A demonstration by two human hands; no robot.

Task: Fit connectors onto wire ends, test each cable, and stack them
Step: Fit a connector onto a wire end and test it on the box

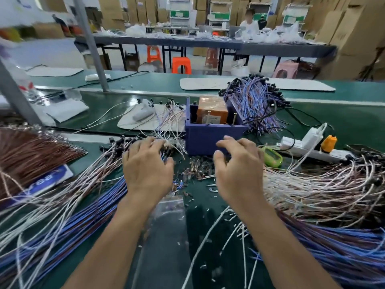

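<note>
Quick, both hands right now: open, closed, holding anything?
Left hand: open, fingers spread on the wire bundle, gripping nothing.
Right hand: open, fingers curled, empty.

Blue-and-white card [46, 180] under left wires bore partial letters "rea"; the orange box's [211, 110] label was illegible.

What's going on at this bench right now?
A person works at a green bench heaped with wire bundles. The left hand reaches into the pale wires on the left. The right hand hovers, fingers curled, over a small pile of loose connectors in front of the purple box. Neither hand clearly holds anything. Finished-looking cables lie behind the box.
</note>
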